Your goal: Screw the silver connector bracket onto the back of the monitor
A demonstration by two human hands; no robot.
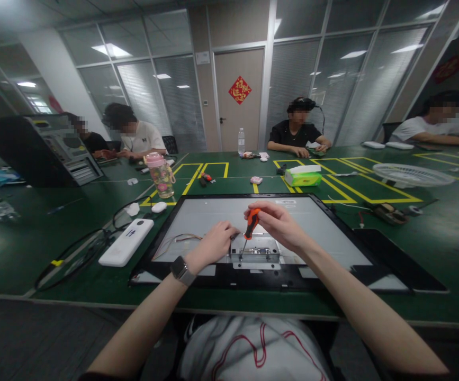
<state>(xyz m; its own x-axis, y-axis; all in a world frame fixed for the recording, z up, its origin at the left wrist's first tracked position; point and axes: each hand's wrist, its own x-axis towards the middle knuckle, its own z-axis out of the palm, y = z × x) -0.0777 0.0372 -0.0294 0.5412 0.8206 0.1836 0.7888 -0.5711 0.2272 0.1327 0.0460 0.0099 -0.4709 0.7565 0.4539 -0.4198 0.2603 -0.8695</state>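
A large flat panel with a black frame lies on the green table. Near its front edge sits a metal bracket with ports. My right hand is closed round an orange and black screwdriver, which is tilted with its tip at the left part of the bracket. My left hand, with a watch on the wrist, rests by the bracket's upper left corner. Its fingers are bent together at a small dark part, and whether they grip it is unclear. Thin wires lie on the panel left of that hand.
Left of the panel are a white power bank, black cables and a pink-lidded bottle. Beyond it lies a green tissue pack. A black slab borders the right side. Several people sit across the table.
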